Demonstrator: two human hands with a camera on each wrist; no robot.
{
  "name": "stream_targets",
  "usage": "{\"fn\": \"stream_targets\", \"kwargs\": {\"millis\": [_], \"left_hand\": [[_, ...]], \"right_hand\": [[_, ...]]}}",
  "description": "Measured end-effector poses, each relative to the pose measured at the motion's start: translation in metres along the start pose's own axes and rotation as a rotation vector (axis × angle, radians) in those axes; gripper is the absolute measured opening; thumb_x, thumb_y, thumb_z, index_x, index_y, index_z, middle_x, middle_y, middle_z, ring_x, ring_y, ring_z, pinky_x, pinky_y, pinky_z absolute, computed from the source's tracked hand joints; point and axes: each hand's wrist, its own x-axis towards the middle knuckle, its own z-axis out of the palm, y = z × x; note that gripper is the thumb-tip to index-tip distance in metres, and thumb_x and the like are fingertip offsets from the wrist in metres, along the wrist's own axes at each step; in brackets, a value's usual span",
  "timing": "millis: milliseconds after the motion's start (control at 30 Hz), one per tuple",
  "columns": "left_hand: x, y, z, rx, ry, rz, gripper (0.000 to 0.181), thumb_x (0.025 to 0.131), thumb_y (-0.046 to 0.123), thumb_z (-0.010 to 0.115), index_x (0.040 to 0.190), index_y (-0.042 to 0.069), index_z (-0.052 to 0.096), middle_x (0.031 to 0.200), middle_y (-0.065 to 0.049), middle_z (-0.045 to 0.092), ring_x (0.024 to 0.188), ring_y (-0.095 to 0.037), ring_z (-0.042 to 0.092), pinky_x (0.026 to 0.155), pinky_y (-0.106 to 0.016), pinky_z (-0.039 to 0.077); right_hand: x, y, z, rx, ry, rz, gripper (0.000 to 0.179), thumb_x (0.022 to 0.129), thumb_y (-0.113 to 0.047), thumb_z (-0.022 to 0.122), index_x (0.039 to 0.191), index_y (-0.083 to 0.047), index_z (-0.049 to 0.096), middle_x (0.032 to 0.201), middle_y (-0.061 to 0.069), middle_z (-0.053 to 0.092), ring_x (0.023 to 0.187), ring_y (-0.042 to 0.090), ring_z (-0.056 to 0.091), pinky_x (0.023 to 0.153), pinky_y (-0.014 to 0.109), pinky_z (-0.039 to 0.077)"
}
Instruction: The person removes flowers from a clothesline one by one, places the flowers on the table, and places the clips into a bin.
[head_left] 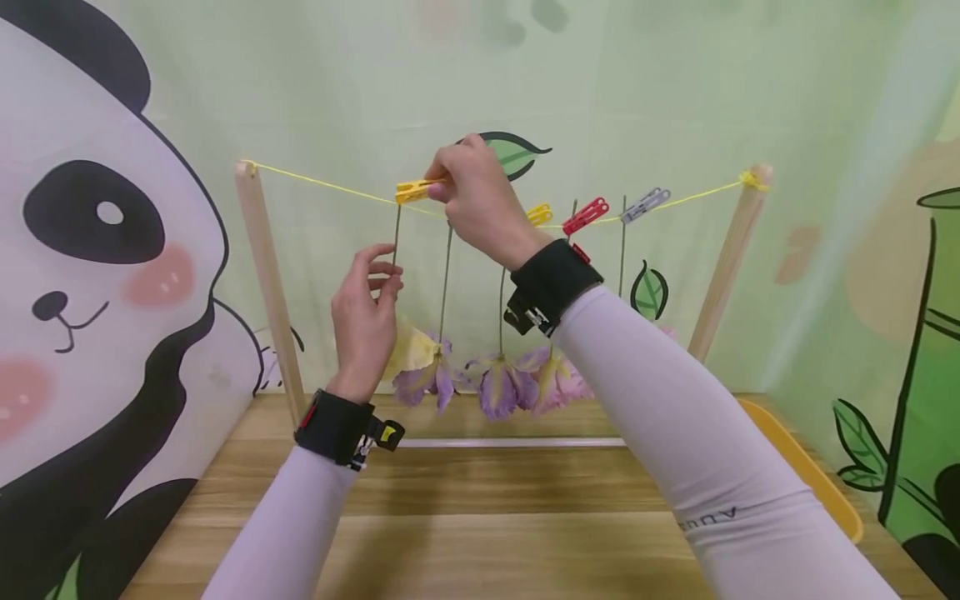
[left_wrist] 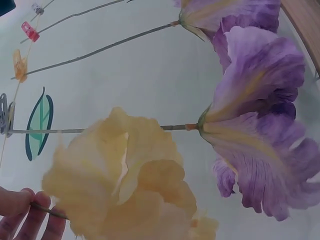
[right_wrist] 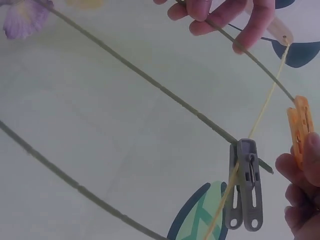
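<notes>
2 hands work one yellow flower: the right hand [head_left: 471,196] pinches a yellow plastic clothespin [head_left: 412,191] at the yellow string [head_left: 322,185], while the left hand [head_left: 366,317] has its fingers [left_wrist: 20,212] closed on the thin, stiff stem [head_left: 395,242] below. The papery yellow flower [left_wrist: 125,185] hangs head-down beside ruffled purple flowers [head_left: 498,383]. The clipping step looks in hand; next, the peg's jaws must bite stem and string together before either hand loosens.

We can make out only small, upside-down letters on the right sleeve [head_left: 708,521], perhaps "AUU"; nothing else is legible.
</notes>
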Motion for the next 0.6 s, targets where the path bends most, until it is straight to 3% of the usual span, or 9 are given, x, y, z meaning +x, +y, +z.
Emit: {"fn": "stream_targets", "kwargs": {"millis": [200, 367, 600], "left_hand": [[-0.003, -0.001, -0.004, -0.016, 0.024, -0.014, 0.033, 0.094, 0.008, 0.06, 0.126, 0.017, 0.057, 0.101, -0.009, 0.068, 0.086, -0.019, 0.064, 0.071, -0.037, 0.054], [-0.006, -0.004, -0.011, -0.049, 0.06, 0.001, 0.033, 0.093, 0.007, 0.061, 0.124, 0.017, 0.06, 0.101, -0.009, 0.068, 0.085, -0.02, 0.064, 0.072, -0.038, 0.055], [-0.014, -0.008, -0.014, -0.068, 0.05, 0.044, 0.033, 0.092, 0.004, 0.063, 0.123, 0.015, 0.062, 0.098, -0.011, 0.069, 0.083, -0.022, 0.066, 0.073, -0.041, 0.056]], "right_hand": [[-0.005, 0.003, -0.007, 0.035, 0.121, -0.049, 0.012, 0.091, -0.012, 0.065, 0.097, -0.002, 0.069, 0.09, 0.009, 0.065, 0.089, 0.021, 0.044, 0.078, 0.027, 0.042], [-0.017, 0.009, -0.018, 0.059, 0.187, -0.107, 0.016, 0.09, -0.013, 0.067, 0.102, -0.004, 0.067, 0.097, 0.006, 0.065, 0.093, 0.021, 0.044, 0.086, 0.031, 0.035], [-0.047, 0.021, -0.022, 0.046, 0.169, -0.218, 0.022, 0.092, -0.015, 0.064, 0.111, -0.003, 0.063, 0.105, 0.008, 0.062, 0.102, 0.024, 0.044, 0.09, 0.041, 0.031]]}}
